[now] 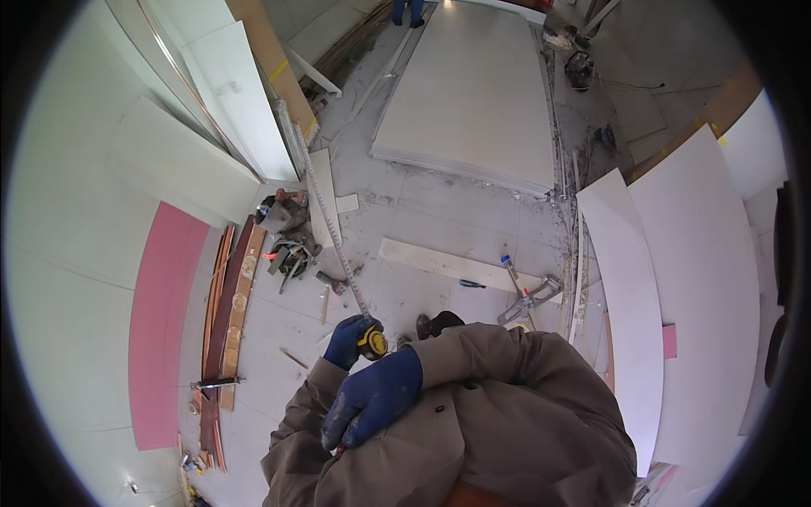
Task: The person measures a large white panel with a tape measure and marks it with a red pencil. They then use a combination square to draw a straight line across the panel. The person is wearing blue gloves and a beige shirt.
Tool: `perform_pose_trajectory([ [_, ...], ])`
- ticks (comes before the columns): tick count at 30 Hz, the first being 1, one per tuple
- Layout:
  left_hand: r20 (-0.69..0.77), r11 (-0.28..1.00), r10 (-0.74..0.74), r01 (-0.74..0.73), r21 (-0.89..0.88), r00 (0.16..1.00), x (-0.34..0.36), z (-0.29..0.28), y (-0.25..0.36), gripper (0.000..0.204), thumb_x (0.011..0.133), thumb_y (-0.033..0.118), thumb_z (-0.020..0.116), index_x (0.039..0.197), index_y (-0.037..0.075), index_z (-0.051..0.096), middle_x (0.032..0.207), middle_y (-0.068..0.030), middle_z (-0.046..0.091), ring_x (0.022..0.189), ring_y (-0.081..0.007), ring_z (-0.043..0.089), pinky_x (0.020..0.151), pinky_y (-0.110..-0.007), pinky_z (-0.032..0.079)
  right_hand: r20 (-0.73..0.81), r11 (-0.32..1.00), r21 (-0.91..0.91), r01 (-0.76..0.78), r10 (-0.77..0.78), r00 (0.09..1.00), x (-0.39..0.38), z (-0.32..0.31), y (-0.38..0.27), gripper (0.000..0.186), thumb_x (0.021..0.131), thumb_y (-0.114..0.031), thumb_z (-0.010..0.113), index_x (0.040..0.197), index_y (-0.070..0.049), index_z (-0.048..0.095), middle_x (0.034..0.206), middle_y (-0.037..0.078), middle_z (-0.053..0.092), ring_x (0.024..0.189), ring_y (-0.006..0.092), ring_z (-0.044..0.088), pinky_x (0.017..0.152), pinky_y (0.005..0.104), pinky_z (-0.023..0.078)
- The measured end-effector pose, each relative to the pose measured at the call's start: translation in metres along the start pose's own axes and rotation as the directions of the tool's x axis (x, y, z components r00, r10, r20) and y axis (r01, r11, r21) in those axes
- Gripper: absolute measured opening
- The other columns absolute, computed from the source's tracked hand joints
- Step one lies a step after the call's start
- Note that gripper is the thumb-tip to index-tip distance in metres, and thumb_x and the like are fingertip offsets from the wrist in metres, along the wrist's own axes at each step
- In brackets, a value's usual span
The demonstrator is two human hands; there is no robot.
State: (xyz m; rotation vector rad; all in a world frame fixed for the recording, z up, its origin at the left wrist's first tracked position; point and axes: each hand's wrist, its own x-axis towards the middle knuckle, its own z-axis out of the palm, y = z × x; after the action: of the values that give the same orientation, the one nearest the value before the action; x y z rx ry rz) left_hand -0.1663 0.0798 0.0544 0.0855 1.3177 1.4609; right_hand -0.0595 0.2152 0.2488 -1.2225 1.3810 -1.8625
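Note:
My left hand (341, 341), in a blue glove, grips a yellow and black tape measure (372, 343). The tape's pale blade (336, 241) is drawn out, running forward and slightly left towards boards leaning on the left wall. My right hand (374, 399), also blue-gloved, reaches across my body to the brown jacket (431, 439), near my left sleeve. Its fingers are curled together there. A tiny reddish bit shows by the fingertips, too small to name.
Ahead lies a stack of large pale boards (469, 93). Power tools (291, 245) sit on the floor at left, beside wood strips (241, 304) and a pink panel (165, 329). A narrow board (456, 266) and a metal-framed tool (532, 300) lie ahead. White panels (693, 279) lean at right.

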Motion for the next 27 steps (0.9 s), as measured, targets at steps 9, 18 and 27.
perform_pose_trajectory([
  [9,0.175,0.991,0.020,-0.043,0.130,0.984,0.209,-0.045,0.101,0.026,0.099,0.023,0.058,0.102,-0.001,0.068,0.096,-0.0135,0.071,0.089,-0.0268,0.069,0.082,-0.036,0.055,0.320,0.949,-0.312,0.044,0.061,0.945,0.009,-0.245,0.015,0.038,0.099,-0.028,0.065,0.120,0.003,0.067,0.117,0.018,0.070,0.106,0.0252,0.065,0.095,0.0376,0.049],
  [18,0.212,0.986,-0.106,0.131,-0.105,0.972,0.320,-0.056,0.241,0.027,0.100,0.023,0.056,0.108,-0.001,0.065,0.101,-0.0150,0.070,0.096,-0.0297,0.068,0.087,-0.039,0.054,-0.268,0.880,-0.048,0.473,-0.467,0.843,-0.028,-0.398,-0.093,0.030,0.100,-0.025,0.063,0.113,0.002,0.069,0.104,0.015,0.072,0.091,0.0230,0.067,0.084,0.0373,0.052],
  [27,0.331,0.952,-0.138,0.218,-0.216,0.933,0.432,-0.109,0.348,0.029,0.101,0.023,0.054,0.114,-0.001,0.062,0.106,-0.0166,0.069,0.102,-0.0326,0.067,0.092,-0.043,0.054,-1.000,0.991,-0.001,0.136,0.003,-0.025,-0.196,-0.580,-0.031,0.054,0.103,-0.014,0.055,0.154,-0.011,0.038,0.102,0.012,0.070,0.088,0.0183,0.071,0.072,0.0315,0.059],
])
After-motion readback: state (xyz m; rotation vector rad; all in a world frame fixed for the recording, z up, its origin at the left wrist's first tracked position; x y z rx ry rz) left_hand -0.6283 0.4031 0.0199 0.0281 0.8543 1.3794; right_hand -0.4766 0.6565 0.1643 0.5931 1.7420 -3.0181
